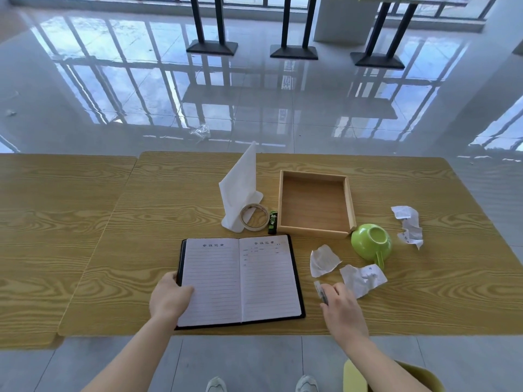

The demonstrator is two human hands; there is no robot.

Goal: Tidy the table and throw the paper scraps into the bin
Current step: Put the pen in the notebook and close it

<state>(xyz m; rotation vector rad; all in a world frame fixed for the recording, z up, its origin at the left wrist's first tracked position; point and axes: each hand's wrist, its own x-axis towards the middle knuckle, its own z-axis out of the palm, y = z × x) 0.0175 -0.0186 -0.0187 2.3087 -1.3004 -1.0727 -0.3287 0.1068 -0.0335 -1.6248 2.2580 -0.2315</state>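
Note:
An open lined notebook (240, 281) with a black cover lies at the table's front edge. My left hand (169, 298) grips its left edge, thumb on the page. My right hand (342, 309) rests on the table to the right of the notebook, fingers closed around a small paper scrap (319, 290). Two crumpled paper scraps lie just beyond that hand, one (322, 260) nearer the notebook and one (363, 278) to its right. A third crumpled scrap (409, 226) lies farther right.
A green cup (370, 241) lies tipped on its side by an empty wooden tray (349, 202). A tape roll (254, 217), a green tube (273, 222) and a white folded stand (240, 190) sit behind the notebook. A yellow-green bin (396, 376) stands below, by my feet.

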